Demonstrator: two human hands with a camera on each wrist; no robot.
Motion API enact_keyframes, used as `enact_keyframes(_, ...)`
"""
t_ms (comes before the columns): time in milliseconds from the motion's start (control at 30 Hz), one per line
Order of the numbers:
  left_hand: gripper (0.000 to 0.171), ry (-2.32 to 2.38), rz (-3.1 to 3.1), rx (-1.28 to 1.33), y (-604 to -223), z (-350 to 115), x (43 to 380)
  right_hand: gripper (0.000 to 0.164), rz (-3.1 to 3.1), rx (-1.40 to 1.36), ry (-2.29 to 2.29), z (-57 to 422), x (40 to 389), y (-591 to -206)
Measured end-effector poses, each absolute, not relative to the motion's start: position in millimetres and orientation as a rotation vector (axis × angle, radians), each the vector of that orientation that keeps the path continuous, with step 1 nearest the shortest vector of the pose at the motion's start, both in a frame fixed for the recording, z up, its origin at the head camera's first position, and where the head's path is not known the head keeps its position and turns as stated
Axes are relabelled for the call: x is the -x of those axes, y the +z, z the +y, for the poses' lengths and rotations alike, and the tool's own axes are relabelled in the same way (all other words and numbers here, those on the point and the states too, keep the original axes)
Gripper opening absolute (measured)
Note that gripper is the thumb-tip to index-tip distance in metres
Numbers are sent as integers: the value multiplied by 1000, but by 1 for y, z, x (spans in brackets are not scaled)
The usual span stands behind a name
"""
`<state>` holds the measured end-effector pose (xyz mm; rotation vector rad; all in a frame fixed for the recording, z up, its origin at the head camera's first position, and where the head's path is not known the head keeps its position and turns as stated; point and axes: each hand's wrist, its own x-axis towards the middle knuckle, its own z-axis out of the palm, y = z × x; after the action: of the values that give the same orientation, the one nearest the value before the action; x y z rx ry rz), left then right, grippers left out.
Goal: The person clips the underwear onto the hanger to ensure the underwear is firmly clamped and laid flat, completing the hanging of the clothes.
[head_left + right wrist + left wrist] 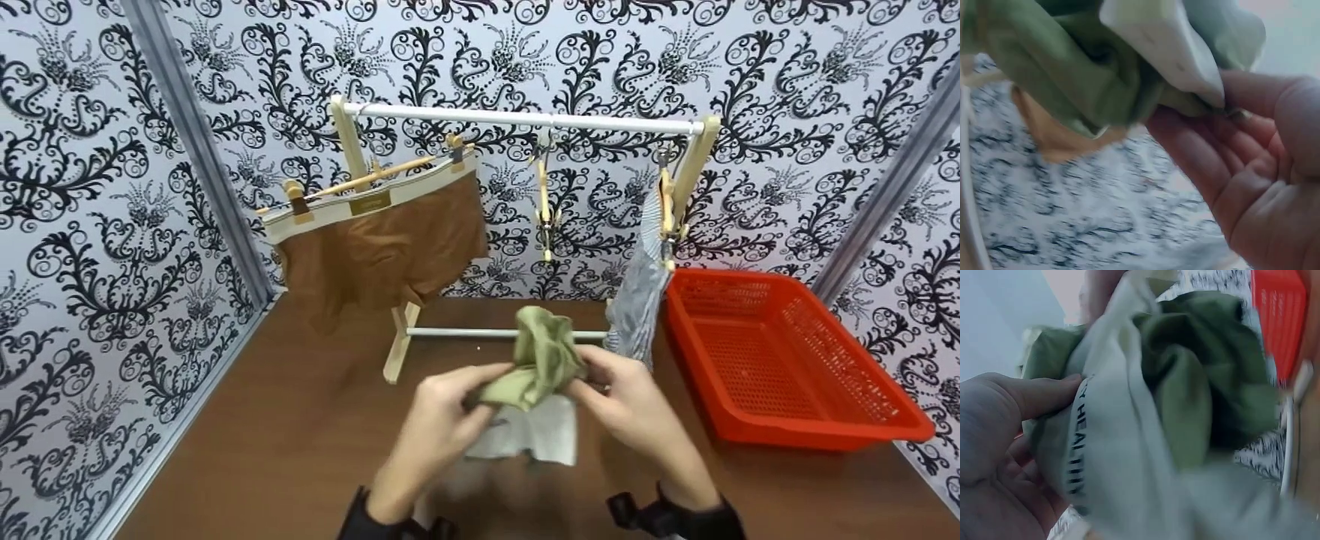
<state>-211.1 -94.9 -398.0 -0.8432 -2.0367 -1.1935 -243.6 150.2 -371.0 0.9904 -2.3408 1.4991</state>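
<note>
Both hands hold bunched green underpants point(544, 356) above the table, in front of the rack. My left hand point(450, 409) pinches one side, its thumb pressing the pale waistband point(1112, 433) with dark lettering in the left wrist view. The other side is gripped by my right hand point(630, 397); in the right wrist view its thumb and fingers pinch the cloth near the waistband's edge. Much of the garment is folded on itself, so its full shape is hidden. Below the hands appears a pale cloth point(551, 435), partly covered by the green one.
A rack with a white top rail point(480, 115) stands behind. Brown underpants point(390, 244) hang left from a clip hanger, a second wooden hanger point(544, 202) hangs mid-rail, and a grey striped garment point(637, 300) hangs right. A red basket point(817, 431) sits at the right.
</note>
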Motion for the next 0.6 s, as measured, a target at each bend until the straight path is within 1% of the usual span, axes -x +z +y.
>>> enact_keyframes(133,30,-1258,-2082,758,-404,-108,218,37,-2421,-882,1565,134,255,-386)
enact_keyframes(233,28,-1292,-2096,679,-408,-109,223,47,-2425,-839,1530,128,260,-394)
enact_keyframes(400,31,-1318,-2066,528,-414,-106,229,64,-2422,-910,1473,124,263,-403)
enact_keyframes(500,32,-1348,-2043,423,-417,-106,231,80,-2467,-963,1384,120,261,-408)
enact_keyframes(600,31,-1378,-2015,339,-418,-106,232,102,-2531,-951,1248,113,259,-415)
